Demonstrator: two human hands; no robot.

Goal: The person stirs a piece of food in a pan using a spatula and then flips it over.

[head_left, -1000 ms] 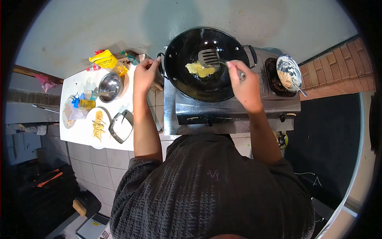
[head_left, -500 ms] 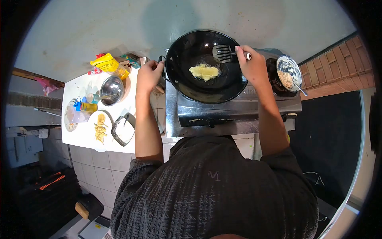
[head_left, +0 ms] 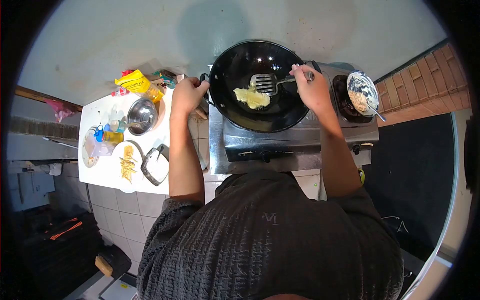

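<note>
A black wok (head_left: pixel 265 117) sits on the steel gas stove (head_left: pixel 300 142). In it lies a pale yellow piece of frying food (head_left: pixel 252 98), left of the middle. My right hand (head_left: pixel 311 89) is closed around the handle of a slotted spatula (head_left: pixel 265 83). The spatula's head touches the upper right edge of the food. At the wok's left side my left hand (head_left: pixel 189 95) is closed on the wok's loop handle (head_left: pixel 204 80).
A bowl (head_left: pixel 361 82) with white coating, a pinkish mixture and a spoon stands on the right burner. The white table (head_left: pixel 95 172) at left bears a metal bowl (head_left: pixel 135 111), a plate (head_left: pixel 120 150) of fried strips, a dark square bowl (head_left: pixel 156 167) and a yellow packet (head_left: pixel 135 80).
The spatula has come down and left onto the food. The food has slid slightly left and changed shape. My left hand keeps its hold on the wok handle.
</note>
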